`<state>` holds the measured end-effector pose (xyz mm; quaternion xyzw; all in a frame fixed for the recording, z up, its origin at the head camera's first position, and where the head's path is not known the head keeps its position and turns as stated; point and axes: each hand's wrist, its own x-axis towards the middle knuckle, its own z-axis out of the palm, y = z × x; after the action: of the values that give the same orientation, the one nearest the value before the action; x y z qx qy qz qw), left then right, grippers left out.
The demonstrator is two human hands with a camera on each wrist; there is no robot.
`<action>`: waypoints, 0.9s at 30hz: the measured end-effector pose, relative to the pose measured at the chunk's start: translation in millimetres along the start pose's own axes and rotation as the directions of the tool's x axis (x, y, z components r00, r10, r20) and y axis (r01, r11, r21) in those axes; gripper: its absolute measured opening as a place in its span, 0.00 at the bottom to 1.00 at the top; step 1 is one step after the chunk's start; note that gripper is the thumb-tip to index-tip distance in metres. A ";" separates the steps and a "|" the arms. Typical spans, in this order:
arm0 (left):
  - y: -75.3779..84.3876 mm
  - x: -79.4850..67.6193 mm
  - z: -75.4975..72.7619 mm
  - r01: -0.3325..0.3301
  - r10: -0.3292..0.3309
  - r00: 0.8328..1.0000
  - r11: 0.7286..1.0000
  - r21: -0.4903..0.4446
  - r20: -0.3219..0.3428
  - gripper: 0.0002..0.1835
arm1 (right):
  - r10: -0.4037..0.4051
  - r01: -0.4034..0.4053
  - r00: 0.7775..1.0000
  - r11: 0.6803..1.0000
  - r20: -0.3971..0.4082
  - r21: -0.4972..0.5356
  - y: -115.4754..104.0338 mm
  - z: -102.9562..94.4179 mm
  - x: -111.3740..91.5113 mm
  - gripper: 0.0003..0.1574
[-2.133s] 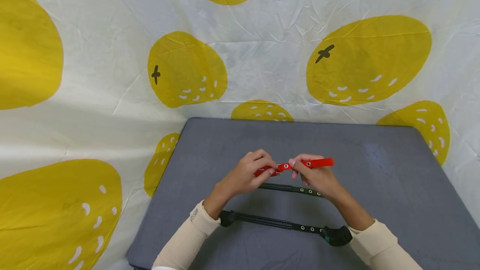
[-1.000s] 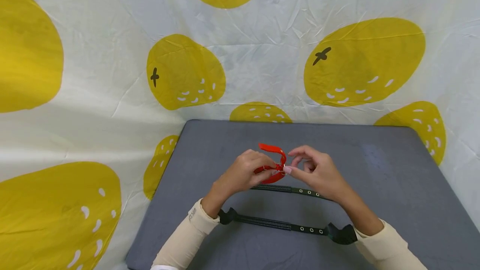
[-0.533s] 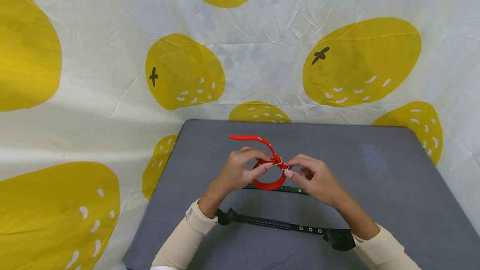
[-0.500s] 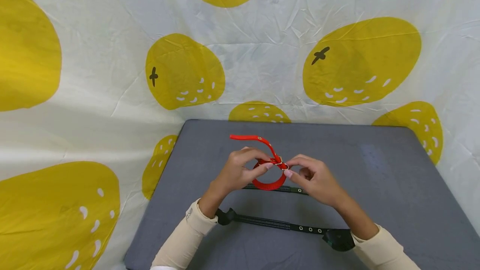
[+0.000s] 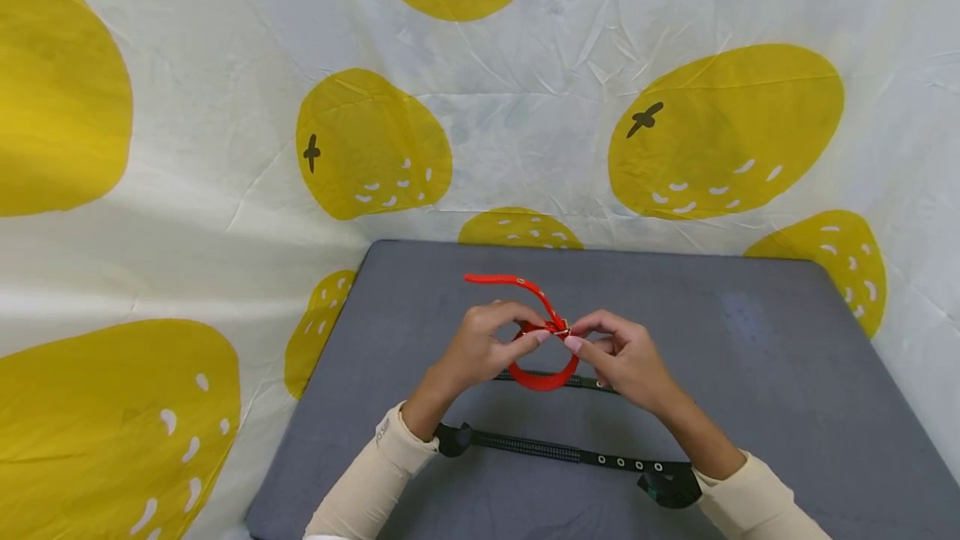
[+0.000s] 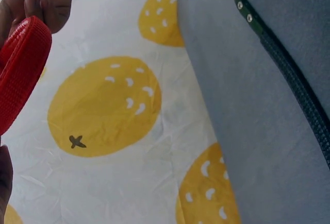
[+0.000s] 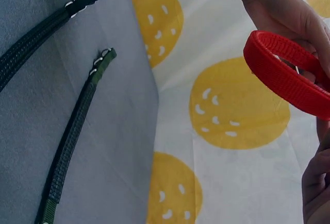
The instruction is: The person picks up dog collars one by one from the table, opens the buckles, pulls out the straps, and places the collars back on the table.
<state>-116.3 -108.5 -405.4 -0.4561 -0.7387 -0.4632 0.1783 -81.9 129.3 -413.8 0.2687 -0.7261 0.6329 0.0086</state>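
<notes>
A red collar (image 5: 543,382) with metal eyelets is held up over the table, bent into a round loop. Its metal buckle (image 5: 562,328) sits at the top right of the loop, and the loose tail (image 5: 495,279) arcs up and away to the left. My left hand (image 5: 480,346) pinches the band between thumb and fingers just left of the buckle. On the other side, my right hand (image 5: 626,357) pinches at the buckle with thumb and forefinger. The wrist views show the loop's ribbed outer face, with the buckle mostly hidden by fingers.
Two dark collars with eyelets lie stretched out on the grey table (image 5: 787,373): a green-ended one (image 7: 77,126) behind and a black one (image 5: 525,444) nearer me. A white cloth (image 5: 525,140) printed with yellow fruit hangs behind and to the sides.
My right hand has left the collar's tail and now pinches at the buckle. The tail has swung from pointing right to pointing left, and the band has opened into a round loop.
</notes>
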 end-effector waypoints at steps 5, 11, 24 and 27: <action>-0.5 -0.7 0.6 0.044 -0.044 0.999 0.998 -0.036 -0.019 0.08 | -0.037 0.036 0.999 0.999 -0.018 -0.014 2.0 -1.9 -0.3 0.12; -0.5 -0.4 -1.0 0.065 -0.067 0.997 0.995 -0.070 -0.035 0.10 | -0.052 0.050 0.998 0.996 -0.028 -0.069 6.9 -4.8 -2.9 0.16; 1.3 -6.3 0.4 0.071 -0.072 0.997 0.997 -0.034 -0.033 0.11 | -0.098 0.096 0.995 0.992 -0.013 -0.079 11.7 2.2 -7.6 0.18; 2.7 -7.2 1.7 0.073 -0.073 0.997 0.997 -0.018 -0.011 0.10 | -0.105 0.103 0.994 0.991 -0.011 -0.080 12.3 2.6 -7.4 0.15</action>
<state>-110.0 -110.3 -409.8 -0.4278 -0.7496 -0.4785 0.1614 -79.6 130.3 -428.2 0.3009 -0.7357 0.6040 0.0577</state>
